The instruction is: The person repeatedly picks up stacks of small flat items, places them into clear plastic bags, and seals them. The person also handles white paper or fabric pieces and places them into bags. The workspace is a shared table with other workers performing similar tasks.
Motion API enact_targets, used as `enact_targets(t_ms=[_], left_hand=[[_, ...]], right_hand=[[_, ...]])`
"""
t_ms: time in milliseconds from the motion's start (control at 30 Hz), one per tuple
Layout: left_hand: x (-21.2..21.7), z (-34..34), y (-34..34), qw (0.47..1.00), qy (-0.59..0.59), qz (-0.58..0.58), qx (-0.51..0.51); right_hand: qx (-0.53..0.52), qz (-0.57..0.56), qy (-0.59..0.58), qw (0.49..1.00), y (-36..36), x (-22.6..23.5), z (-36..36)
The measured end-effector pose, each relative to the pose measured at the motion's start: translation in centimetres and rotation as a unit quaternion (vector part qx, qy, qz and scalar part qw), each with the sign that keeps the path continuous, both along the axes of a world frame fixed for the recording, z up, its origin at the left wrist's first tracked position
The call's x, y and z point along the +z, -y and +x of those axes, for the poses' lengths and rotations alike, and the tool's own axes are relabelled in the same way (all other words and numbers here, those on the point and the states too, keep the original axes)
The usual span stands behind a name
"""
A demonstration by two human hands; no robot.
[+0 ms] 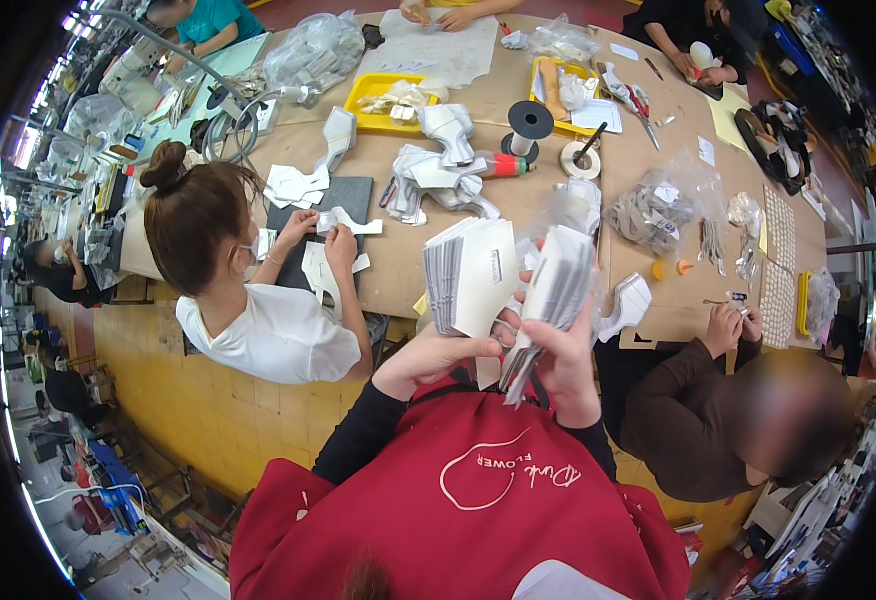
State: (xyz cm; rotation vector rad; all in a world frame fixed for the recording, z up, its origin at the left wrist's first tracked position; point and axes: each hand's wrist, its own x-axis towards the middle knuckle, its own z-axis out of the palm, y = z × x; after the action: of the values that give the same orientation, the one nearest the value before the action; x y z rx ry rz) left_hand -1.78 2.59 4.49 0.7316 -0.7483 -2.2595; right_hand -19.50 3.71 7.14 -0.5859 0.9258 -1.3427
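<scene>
In front of my red apron, my left hand (438,361) is closed round a thick stack of cream cut pieces (478,285), its edges fanned out on the left side. My right hand (566,355) grips a second, narrower stack of white-grey cut pieces (558,280), tilted so that its layered edges show. The two stacks are held side by side, their lower ends close together between my hands. Some of my fingers are hidden behind the pieces. Just beyond, on the table, lies a pile of similar grey-white cut pieces (428,172).
The brown-covered table (673,310) holds yellow trays (361,97), a black spool (531,122), a tape roll (580,160) and a plastic bag of grey pieces (653,215). A co-worker in white (268,335) handles pieces at left; another in brown (683,415) works at right.
</scene>
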Motion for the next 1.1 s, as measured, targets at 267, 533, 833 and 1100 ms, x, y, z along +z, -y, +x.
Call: enact_targets(t_ms=[267, 533, 833, 1100], left_hand=[[1.6, 0.0, 0.1, 0.977, 0.179, -0.093, -0.068], [2.1, 0.0, 0.4, 0.983, 0.145, -0.05, -0.1], [1.8, -0.2, -0.1, 0.995, 0.058, 0.033, -0.076], [1.2, 0.4, -0.1, 0.986, 0.127, 0.033, -0.103]], right_hand=[[0.023, -0.085, -0.134, 0.987, 0.1, -0.1, 2.5], [0.066, -0.088, -0.077, 0.991, 0.7, -1.5, 0.7], [0.069, -0.076, -0.014, 0.995, 0.9, -1.3, -0.2], [0.126, -0.211, -0.29, 0.925, 1.7, -1.1, -2.0]])
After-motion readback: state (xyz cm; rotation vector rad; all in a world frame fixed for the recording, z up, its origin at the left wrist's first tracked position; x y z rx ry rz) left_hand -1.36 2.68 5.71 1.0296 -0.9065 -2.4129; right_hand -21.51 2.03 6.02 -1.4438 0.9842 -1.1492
